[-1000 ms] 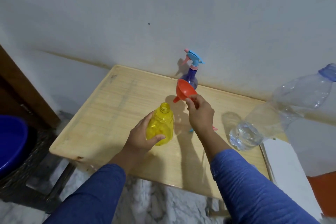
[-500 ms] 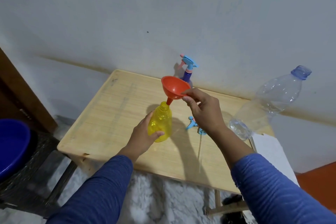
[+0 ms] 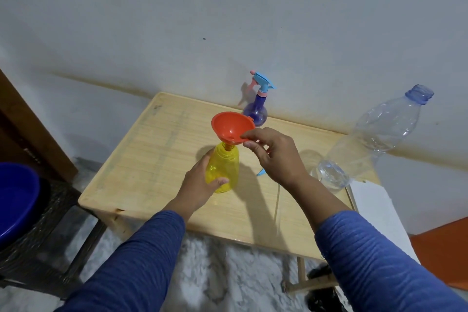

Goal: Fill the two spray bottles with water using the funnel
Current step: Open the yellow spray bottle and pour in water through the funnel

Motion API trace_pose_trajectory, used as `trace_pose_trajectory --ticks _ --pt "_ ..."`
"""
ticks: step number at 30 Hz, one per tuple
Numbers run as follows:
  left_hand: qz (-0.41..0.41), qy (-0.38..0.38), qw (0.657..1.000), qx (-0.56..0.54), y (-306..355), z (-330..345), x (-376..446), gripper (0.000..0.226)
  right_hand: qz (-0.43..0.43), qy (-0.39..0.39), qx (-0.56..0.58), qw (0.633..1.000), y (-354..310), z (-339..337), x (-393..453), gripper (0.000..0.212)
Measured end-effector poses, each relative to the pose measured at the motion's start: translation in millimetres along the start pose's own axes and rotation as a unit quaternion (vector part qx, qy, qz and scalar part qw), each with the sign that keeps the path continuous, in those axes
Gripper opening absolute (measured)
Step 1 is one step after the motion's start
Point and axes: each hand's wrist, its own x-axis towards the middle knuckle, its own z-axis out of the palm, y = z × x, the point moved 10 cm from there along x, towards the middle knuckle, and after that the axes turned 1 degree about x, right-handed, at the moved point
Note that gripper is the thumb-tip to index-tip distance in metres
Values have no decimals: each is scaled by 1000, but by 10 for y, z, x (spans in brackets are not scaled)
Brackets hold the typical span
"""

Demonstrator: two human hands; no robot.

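Observation:
A yellow spray bottle [image 3: 224, 170] without its head stands on the wooden table [image 3: 152, 159]. My left hand [image 3: 198, 186] grips its body from the left. An orange funnel [image 3: 231, 125] sits with its spout in the bottle's neck, and my right hand [image 3: 274, 153] pinches the funnel's rim on the right. A purple spray bottle [image 3: 257, 109] with a blue and pink trigger head stands at the table's back edge. A blue piece of the loose spray head [image 3: 260, 172] shows on the table, mostly hidden behind my right hand. A large clear water bottle [image 3: 374, 137], uncapped, stands at the table's right.
A blue tub [image 3: 15, 200] rests on a dark stand at the left. White board [image 3: 374, 213] lies beside the table's right edge. A wall runs close behind the table. The floor below is marbled white.
My right hand has brought the funnel from above the table down onto the yellow bottle, so its spout now sits in the neck. My left hand has kept its grip on the bottle.

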Motion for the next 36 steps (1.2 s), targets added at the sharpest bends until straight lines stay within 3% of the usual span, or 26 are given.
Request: trace_pose_trajectory --ticks 3,8,12,16,20,23,28,36 --pt "-5 -2 1000 -1 -4 -3 -9 81 11 -1 11 1000 33 14 -38 25" --pt "-8 -8 1000 0 1 9 -21 81 54 16 6 998 127 -60 -122 56" --pt "-11 -8 1000 0 -12 18 -24 81 111 180 4 977 331 -508 -380 65" --pt "-33 3 999 -5 -66 23 -22 80 174 358 -58 916 571 -1105 -796 68" --pt "-36 18 999 -21 -93 19 -52 82 254 446 -93 853 845 -1525 -1148 78" --pt "-45 17 999 -19 -80 20 -64 88 326 438 -52 836 1108 -1631 -1223 90" --pt "-55 22 998 -8 -135 28 -19 83 291 386 26 875 1290 -1624 -993 102" --pt "-45 18 999 -23 -104 42 -17 75 273 379 58 882 1373 -1616 -766 106"
